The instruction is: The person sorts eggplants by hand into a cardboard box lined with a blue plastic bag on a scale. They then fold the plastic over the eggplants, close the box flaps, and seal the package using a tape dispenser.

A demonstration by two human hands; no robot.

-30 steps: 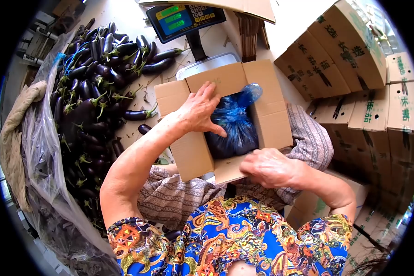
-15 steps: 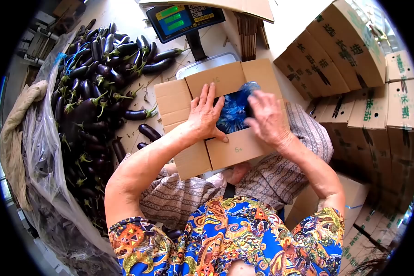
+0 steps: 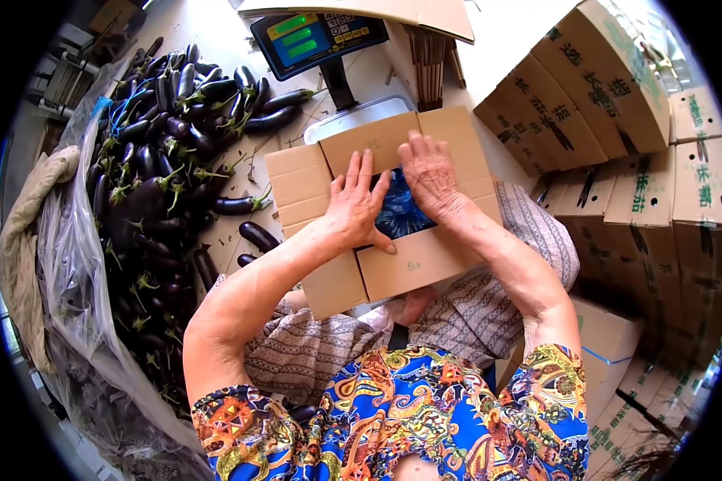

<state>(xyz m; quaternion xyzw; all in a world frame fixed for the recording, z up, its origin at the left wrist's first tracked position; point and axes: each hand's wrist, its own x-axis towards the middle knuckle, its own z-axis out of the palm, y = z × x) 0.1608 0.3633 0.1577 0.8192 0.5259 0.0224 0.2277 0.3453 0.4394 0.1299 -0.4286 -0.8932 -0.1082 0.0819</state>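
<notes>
- Fingers of the left hand are spread wide and flat, tips on the far flap of an open tan cardboard box, thumb at its near flap; they grip nothing.
- Fingers of the right hand lie close together, slightly bent, over the opening's far right corner; whether they pinch anything underneath is hidden.
- Within the last 1 second, the near flap, printed "5+" in green, has folded inward from the box's near edge, and the right hand has crossed to the far side. The opening is smaller.
- A crinkled, shiny blue plastic bag sits inside the box, partly visible between the 2 hands; the right hand now covers its gathered neck.
- The box's left and right flaps splay outward.
- Beyond the far edge stands a black-and-blue digital scale with a silver pan.
- Left: heaped glossy purple eggplants. Right: stacked printed cardboard cartons.
</notes>
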